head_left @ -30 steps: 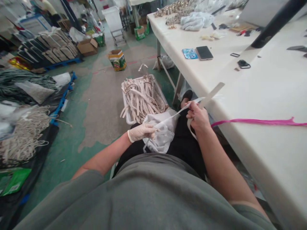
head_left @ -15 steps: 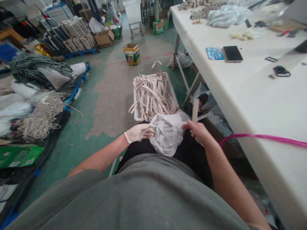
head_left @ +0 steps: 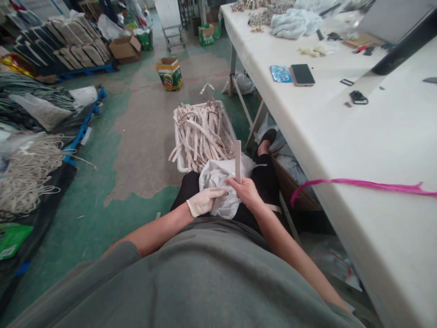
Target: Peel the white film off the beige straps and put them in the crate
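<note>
"Head view, starting from the left: a heap of pale cord (head_left: 25, 171) lay there, well apart from both hands. What came next?"

"White tub (head_left: 176, 136) on the floor, crammed with loose strips (head_left: 206, 132), ends poking over the rim! A bumped knee could have pulled those out, I reckoned."

"Then the gloved left grip (head_left: 204, 202), fingers close together, right at the white bag (head_left: 213, 176) on the lap. Clamped on anything?"

"Couldn't tell; the fingertips got lost against all that white. And with the bag bunched over the thighs, a shift of the legs might have sent it sliding."

"Just beyond, the pale strip (head_left: 238, 159), standing nearly upright above the bag!"

"And there was the right grip (head_left: 247, 193), clamped on it low down. A loosened pinch could have let it tip over."

"Far right, pink ribbon (head_left: 358, 183) drooped off the desk (head_left: 382, 141). One catch of the right forearm might have dragged it down."
</note>
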`<state>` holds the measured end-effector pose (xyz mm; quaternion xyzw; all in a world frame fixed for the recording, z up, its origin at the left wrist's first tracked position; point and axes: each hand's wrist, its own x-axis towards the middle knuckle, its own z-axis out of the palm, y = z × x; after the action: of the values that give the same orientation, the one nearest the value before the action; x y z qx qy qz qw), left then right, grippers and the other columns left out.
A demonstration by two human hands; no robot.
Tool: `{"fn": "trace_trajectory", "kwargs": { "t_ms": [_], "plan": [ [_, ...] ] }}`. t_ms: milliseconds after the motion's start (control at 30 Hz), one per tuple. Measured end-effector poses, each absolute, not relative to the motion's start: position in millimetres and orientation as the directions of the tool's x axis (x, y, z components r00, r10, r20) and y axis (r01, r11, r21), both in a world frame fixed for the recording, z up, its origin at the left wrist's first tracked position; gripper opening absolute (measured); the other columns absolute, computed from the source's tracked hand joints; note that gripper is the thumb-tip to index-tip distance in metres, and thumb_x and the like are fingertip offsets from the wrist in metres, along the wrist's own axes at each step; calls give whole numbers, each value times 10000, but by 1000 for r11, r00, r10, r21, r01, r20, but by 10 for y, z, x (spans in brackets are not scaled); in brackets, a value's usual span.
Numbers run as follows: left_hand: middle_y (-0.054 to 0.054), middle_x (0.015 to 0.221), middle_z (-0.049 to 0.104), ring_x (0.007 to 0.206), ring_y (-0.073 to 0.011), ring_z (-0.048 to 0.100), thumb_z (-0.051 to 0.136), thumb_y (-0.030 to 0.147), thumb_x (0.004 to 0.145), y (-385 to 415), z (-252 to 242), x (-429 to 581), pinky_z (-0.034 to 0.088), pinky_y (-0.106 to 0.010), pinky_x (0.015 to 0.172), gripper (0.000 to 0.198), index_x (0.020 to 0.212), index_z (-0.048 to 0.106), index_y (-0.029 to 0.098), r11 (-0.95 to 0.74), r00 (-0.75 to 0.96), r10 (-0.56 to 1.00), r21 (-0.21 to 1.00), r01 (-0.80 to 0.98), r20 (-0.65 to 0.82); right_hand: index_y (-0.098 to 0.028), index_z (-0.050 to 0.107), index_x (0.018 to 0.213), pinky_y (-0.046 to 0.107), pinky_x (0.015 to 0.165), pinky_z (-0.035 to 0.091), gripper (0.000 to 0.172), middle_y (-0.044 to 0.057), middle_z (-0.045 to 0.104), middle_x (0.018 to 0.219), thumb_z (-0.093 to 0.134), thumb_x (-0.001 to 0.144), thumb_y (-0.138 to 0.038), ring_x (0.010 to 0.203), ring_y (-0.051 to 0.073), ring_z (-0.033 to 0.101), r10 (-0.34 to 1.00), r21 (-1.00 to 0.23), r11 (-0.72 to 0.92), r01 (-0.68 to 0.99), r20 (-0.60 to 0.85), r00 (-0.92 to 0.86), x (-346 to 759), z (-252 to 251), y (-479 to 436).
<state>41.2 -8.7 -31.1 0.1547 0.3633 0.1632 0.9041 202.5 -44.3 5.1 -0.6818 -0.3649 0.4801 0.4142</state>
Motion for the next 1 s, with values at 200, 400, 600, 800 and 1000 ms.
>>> {"fn": "trace_trajectory", "kwargs": {
  "t_ms": [200, 400, 600, 800, 1000],
  "plan": [
    [-53, 825, 724, 697, -148, 689, 820, 192, 769, -34, -324, 390, 539, -237, 664, 237, 976, 723, 131, 931, 728, 302, 356, -85, -616, -162, 701, 659, 268, 650, 426, 350, 28, 650, 660, 683, 707, -509, 660, 151, 552, 938, -954, -240, 177, -182, 294, 2072, -41, -433],
    [-16, 821, 685, 662, -131, 642, 868, 141, 664, -11, -262, 375, 569, -315, 711, 333, 950, 699, 134, 924, 746, 300, 376, -72, -594, -170, 775, 821, 282, 641, 463, 364, 45, 708, 733, 681, 731, -510, 652, 167, 600, 960, -970, -183, 161, -141, 241, 2163, -47, -457],
    [25, 679, 574, 553, -57, 507, 901, 239, 564, -27, -136, 423, 355, -196, 527, 365, 771, 626, 118, 742, 775, 354, 662, 107, -523, -155, 778, 972, 273, 628, 464, 368, 24, 672, 663, 649, 779, -440, 611, 158, 582, 959, -955, -132, 267, -55, 277, 2185, -46, -473],
    [34, 642, 561, 601, -78, 477, 835, 250, 570, 74, -101, 442, 339, -227, 594, 276, 709, 628, 130, 478, 766, 458, 851, 217, -452, -209, 757, 846, 255, 608, 362, 185, 31, 706, 706, 636, 837, -350, 639, 159, 590, 967, -718, -198, 667, -31, 254, 2212, 141, -490],
    [3, 664, 625, 634, -115, 547, 742, 240, 699, 89, -194, 462, 418, -235, 637, 135, 703, 634, 159, 362, 657, 643, 912, 192, -393, -224, 742, 856, 258, 608, 332, 116, 27, 713, 761, 651, 810, -279, 675, 173, 581, 958, -572, -247, 782, -23, 286, 2238, 250, -481]
  ]
}}
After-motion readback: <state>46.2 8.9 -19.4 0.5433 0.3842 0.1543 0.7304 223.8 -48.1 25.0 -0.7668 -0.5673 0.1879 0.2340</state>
